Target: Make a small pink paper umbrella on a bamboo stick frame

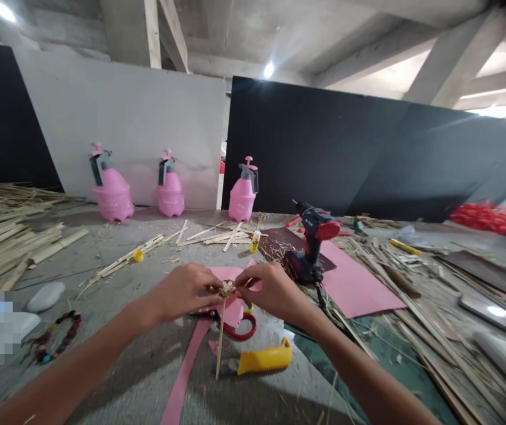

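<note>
A thin bamboo stick [220,339] hangs down between my hands, with a pale, knotted-looking tuft [227,289] at its upper end. The fingers of my left hand [191,289] pinch the tuft from the left. From the right, my right hand [264,286] holds the same end between thumb and fingers. Directly behind and under them lie cut pieces of pink paper [234,313] and scissors [246,334] with red handles, partly covered. A yellow utility knife [264,360] rests nearer to me, beside the stick's lower end. One long pink paper strip [184,372] runs toward the front edge.
A cordless drill [312,242] stands right of my hands by a pink sheet [359,280]. Beyond are a glue stick [255,241], its yellow cap [138,255] and pink spray bottles [242,198]. Bamboo strips [18,242] pile up left; a beaded bracelet [61,336] lies nearby.
</note>
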Available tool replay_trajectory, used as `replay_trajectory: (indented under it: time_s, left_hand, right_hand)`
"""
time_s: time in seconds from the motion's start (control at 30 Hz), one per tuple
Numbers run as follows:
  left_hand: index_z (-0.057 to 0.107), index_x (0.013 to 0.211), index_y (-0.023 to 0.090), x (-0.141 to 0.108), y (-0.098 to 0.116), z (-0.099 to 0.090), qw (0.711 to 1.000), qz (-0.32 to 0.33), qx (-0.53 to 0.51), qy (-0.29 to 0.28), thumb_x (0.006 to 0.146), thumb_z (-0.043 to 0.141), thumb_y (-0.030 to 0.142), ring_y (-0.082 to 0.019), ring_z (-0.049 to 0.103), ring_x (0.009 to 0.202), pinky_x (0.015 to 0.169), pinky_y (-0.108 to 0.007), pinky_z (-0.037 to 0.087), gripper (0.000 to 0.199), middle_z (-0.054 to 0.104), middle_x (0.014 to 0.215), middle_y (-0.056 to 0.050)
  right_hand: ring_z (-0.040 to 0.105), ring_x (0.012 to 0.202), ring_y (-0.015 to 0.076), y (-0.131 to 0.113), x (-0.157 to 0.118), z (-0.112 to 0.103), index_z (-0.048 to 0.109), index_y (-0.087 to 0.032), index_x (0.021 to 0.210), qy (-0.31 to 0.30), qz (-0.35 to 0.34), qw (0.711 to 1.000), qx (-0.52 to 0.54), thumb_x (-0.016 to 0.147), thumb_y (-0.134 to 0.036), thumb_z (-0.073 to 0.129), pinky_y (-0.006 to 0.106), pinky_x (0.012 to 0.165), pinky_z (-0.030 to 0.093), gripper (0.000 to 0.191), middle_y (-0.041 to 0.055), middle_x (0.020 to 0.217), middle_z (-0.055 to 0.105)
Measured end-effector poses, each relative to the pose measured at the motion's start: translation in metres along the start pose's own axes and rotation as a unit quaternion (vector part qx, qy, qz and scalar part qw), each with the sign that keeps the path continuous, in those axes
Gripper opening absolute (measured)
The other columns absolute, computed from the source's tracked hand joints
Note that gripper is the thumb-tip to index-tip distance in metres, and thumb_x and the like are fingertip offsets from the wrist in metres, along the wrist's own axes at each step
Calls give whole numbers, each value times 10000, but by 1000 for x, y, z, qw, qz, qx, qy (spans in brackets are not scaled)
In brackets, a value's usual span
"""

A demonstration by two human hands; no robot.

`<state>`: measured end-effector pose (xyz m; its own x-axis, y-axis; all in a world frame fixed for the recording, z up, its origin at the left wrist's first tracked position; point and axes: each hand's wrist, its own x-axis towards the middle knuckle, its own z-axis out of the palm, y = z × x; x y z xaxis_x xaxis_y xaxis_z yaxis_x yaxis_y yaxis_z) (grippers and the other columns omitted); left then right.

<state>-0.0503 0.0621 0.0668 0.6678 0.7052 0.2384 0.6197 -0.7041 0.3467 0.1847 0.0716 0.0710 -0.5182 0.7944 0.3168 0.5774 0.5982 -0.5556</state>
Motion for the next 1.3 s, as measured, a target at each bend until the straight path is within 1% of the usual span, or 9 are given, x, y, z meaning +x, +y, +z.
replay_trajectory:
  time_s: [0.23, 0.4, 0.5, 0.67, 0.87, 1.1, 1.3]
  left_hand:
    - [764, 1059, 250, 1, 0, 2, 1000, 5, -21, 5, 954, 647, 368, -188, 708, 934, 808, -271, 465, 196, 788, 1011, -9]
    - [770, 1023, 249, 3, -3, 5, 998, -5, -55, 18, 918, 699, 351, -182, 703, 948, 834, -282, 480, 163, 789, 1002, -10]
    - [776, 1008, 242, 3, -5, 6, 998, -6, -65, 25, 910, 709, 335, -185, 706, 940, 835, -288, 488, 151, 791, 995, -15]
    - [780, 1013, 226, 2, -3, 6, 998, 11, -48, 37, 901, 721, 298, -191, 719, 936, 830, -288, 499, 146, 798, 992, -17]
    - [784, 1016, 233, 2, 0, 6, 997, 15, -46, 55, 888, 736, 260, -186, 736, 922, 814, -276, 513, 139, 804, 1008, -8]
    - [779, 1018, 227, 2, 0, 7, 997, 33, -35, 53, 906, 721, 264, -197, 730, 921, 817, -295, 496, 132, 802, 1008, -12]
    - [782, 1004, 228, 2, -1, 9, 997, 29, -38, 59, 907, 718, 270, -193, 730, 918, 818, -296, 506, 124, 801, 1001, -12]
  right_hand:
    - [721, 652, 143, 0, 0, -1, 810, -199, 809, -23, 16, 998, 52, 775, -71, 671, 232, 641, 533, 192, 8, 720, 787]
    - [724, 672, 149, 3, 0, 3, 801, -184, 817, -23, 38, 995, 90, 796, -88, 652, 236, 629, 537, 179, 25, 750, 789]
    - [710, 646, 144, 5, 0, 4, 795, -178, 813, -34, 36, 993, 105, 794, -99, 663, 235, 615, 536, 155, 24, 728, 780]
    - [707, 642, 141, 5, 1, 3, 790, -182, 797, -29, 28, 994, 101, 775, -89, 677, 228, 613, 544, 149, 18, 712, 771]
    - [716, 658, 139, 6, 0, 2, 789, -189, 801, -30, 26, 994, 102, 764, -68, 662, 221, 617, 549, 179, 11, 716, 770]
    - [708, 657, 136, 4, 1, 1, 783, -190, 783, -25, 21, 995, 91, 741, -45, 651, 219, 625, 535, 200, 2, 705, 764]
    - [705, 677, 137, 3, -1, -1, 785, -202, 795, -19, 2, 998, 60, 749, -56, 652, 228, 648, 527, 203, -7, 723, 770]
